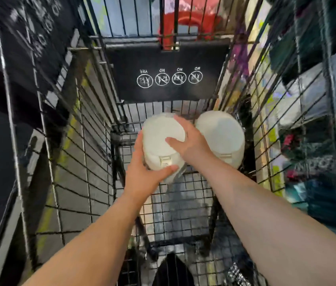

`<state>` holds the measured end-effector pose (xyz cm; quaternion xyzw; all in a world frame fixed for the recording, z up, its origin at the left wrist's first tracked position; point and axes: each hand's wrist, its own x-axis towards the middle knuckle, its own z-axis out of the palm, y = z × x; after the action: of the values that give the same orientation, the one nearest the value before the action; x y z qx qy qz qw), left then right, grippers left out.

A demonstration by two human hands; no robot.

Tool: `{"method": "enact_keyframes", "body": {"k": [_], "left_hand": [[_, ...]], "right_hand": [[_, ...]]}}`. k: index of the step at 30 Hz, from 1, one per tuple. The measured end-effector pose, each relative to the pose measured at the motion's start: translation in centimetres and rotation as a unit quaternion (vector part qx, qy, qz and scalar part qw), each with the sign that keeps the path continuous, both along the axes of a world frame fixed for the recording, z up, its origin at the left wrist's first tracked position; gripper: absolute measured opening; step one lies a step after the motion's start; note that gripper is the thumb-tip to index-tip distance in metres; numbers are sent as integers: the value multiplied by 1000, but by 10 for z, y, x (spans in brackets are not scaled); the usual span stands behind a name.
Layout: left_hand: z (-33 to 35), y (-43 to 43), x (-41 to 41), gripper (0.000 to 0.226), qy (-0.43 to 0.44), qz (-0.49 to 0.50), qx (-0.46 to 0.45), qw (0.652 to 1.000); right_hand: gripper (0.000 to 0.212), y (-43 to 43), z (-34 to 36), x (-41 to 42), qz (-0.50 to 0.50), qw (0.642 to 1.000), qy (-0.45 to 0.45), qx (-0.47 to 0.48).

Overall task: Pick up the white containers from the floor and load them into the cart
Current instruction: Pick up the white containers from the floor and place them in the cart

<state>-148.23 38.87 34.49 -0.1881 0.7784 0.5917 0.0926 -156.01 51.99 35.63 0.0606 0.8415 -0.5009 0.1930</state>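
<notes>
Deep in the cart [93,141], your left hand [142,172] and right hand [189,141] clasp a white container [161,131]; the second container [222,133], at three o'clock, could trap your right fingers [181,121] if you lower carelessly.

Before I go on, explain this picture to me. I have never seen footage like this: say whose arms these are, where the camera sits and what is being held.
No machine here: a person wears a camera on the head, so this one picture looks forward and down along two bare arms into a wire cart. The left hand grips the near side of a white container, thumb curled round it; the right hand holds its top and far edge. A second white container stands beside it, to the right, inside the cart; no hand grips it. At the cart's far end hangs a black flap with round signs. Whether the held container already rests on the cart's floor cannot be told.
</notes>
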Motion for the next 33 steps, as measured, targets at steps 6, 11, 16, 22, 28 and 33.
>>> {"method": "enact_keyframes", "body": {"k": [6, 11, 16, 22, 28, 33], "left_hand": [[-13, -1, -9, 114, -2, -7, -35, 999], [-17, 6, -3, 119, 5, -12, -27, 1000], [14, -5, -5, 98, -48, -33, -52, 997], [104, -19, 18, 76, -58, -91, -108, 988], [174, -38, 56, 62, -18, -232, -86, 969], [203, -46, 71, 63, 18, -341, -68, 937]], "right_hand": [[59, -1, -7, -4, -23, 1000, -4, 12], [58, -8, -5, 6, -72, 995, 7, 69], [53, -4, 29, 22, -68, 993, 4, 99], [43, 11, 124, 75, -99, 993, -20, 53], [40, 19, 197, 144, -194, 980, -28, 26], [37, 9, 232, 210, -315, 949, 8, 9]]}}
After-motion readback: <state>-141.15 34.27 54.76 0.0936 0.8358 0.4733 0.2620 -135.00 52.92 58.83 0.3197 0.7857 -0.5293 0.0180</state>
